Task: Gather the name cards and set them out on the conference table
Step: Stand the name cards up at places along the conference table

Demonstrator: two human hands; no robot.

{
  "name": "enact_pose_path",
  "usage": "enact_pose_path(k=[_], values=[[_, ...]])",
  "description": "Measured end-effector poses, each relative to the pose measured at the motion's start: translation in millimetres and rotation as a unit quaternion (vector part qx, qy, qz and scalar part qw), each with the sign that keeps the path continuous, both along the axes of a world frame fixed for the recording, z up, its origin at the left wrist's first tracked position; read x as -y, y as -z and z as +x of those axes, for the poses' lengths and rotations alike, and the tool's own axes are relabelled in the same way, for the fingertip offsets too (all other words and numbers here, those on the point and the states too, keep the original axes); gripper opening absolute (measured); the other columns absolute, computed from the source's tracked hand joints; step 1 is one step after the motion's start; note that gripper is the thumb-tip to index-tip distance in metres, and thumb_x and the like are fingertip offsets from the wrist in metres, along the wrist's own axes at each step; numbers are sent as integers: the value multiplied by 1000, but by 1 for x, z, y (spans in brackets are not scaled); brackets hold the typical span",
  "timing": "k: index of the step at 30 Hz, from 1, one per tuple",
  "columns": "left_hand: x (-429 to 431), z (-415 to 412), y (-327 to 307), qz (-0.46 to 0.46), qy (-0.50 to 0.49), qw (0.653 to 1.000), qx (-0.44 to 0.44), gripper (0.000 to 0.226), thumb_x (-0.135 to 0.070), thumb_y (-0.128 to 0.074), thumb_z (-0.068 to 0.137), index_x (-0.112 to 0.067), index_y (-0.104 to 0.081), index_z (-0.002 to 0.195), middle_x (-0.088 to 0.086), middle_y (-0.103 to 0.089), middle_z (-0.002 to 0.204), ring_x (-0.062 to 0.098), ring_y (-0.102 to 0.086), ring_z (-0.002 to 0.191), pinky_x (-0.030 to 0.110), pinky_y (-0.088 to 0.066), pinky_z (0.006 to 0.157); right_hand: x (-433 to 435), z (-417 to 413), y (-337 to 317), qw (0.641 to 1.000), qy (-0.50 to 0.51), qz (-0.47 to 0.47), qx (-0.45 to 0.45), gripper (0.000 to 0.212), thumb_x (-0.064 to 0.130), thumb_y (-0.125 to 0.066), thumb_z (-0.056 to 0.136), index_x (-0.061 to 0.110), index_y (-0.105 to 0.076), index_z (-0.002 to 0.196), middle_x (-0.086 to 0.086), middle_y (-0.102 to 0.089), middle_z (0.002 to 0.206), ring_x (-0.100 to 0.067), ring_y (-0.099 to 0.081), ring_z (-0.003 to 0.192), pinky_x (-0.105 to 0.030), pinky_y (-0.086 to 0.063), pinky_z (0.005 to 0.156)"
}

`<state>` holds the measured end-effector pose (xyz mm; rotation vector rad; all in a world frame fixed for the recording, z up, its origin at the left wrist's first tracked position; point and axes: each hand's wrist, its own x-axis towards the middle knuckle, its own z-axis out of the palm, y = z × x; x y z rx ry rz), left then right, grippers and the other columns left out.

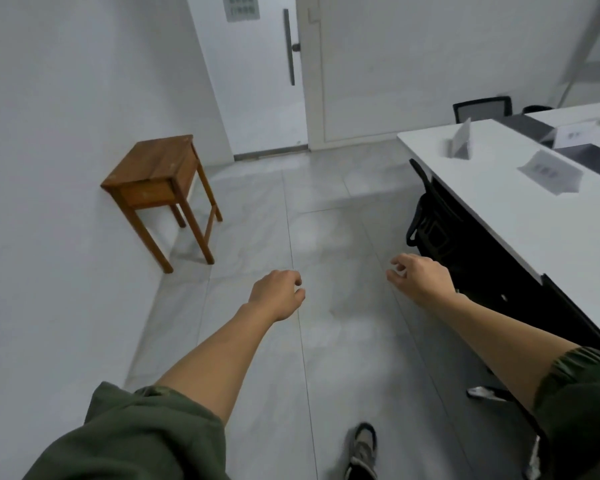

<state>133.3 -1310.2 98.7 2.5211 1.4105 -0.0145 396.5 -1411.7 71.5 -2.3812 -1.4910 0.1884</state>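
Observation:
The white conference table [520, 216] runs along the right side. On it stand three name cards: one [461, 142] near the far corner, one [551, 172] closer to me, and one [574, 135] further right. My left hand [278, 294] and my right hand [418, 277] reach out over the grey floor, fingers loosely curled, holding nothing. The right hand hovers left of the table's edge, beside a black chair [433, 216].
A small brown wooden side table [156, 171] stands against the left wall, its top bare. A white door [257, 74] with a long handle is ahead. More black chairs [482, 109] sit behind the table. My shoe [362, 452] shows on the tiled floor.

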Motion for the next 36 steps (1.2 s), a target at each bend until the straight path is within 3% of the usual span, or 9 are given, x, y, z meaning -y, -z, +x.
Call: enact_pose_path(k=[16, 21, 28, 36], values=[[-373, 155, -2, -7, -45, 999, 11, 35, -36, -50, 94, -19, -59, 124, 5, -67, 112, 24, -61, 100, 34, -51, 81, -391, 171, -5, 998, -49, -25, -2, 42, 49, -51, 94, 25, -60, 127, 3, -67, 121, -23, -61, 110, -33, -48, 86], [-501, 220, 19, -26, -12, 1000, 12, 35, -37, -50, 93, -21, -59, 123, 6, -66, 112, 25, -59, 103, 35, -50, 83, -499, 234, 16, 999, -5, -31, -7, 42, 50, -51, 94, 25, -60, 126, 3, -67, 120, -23, -62, 108, -34, -49, 85], [-667, 345, -1, -36, 68, 997, 11, 34, -36, -49, 93, -20, -59, 122, 6, -66, 113, 26, -58, 106, 34, -48, 85, -605, 335, 0, 994, 103, -11, -30, 41, 49, -54, 93, 25, -61, 125, 4, -68, 116, -21, -63, 106, -32, -48, 82], [-758, 504, 10, -75, 169, 983, 13, 30, -30, -49, 92, -15, -63, 114, 7, -67, 105, 27, -61, 96, 36, -51, 82, -668, 464, 17, 974, 222, -14, -51, 37, 46, -55, 90, 26, -64, 119, 3, -69, 116, -25, -62, 106, -32, -45, 83]])
